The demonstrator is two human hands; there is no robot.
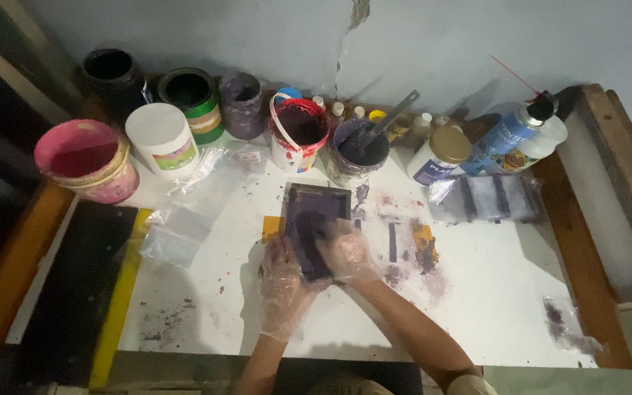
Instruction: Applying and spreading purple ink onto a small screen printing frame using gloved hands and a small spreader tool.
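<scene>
While only the head view is given, it shows the matter plainly: a small framed screen (314,228) lies flat on the white table (477,314), just left of the frame's centre, its long axis running from the lower edge of the frame up toward the wall. Purple ink covers its mesh.

Both hands wear clear plastic gloves. The left hand (281,272) sits at the screen's lower left corner, fingers bent over the frame's edge and gripping it; its palm rests on the table beside it. The right hand (347,252) lies on the screen's right half, fingers curled together and pressing down onto the inked mesh; whether it holds a small tool or pad beneath the glove cannot be told. So the screen lies directly ahead of both hands, between them, and both touch it, the right one further onto it.

Above the screen, toward the top of the frame, stands a row of tubs: a pink bucket (85,159) at upper left, a white tub (161,139), a red pot (299,134), and a purple pot (358,152) with a scraper (393,117) leaning in it. Bottles (521,135) lie at upper right, with a plastic bag (486,197) below them. Purple smears (422,252) mark the table just right of the right hand.
</scene>
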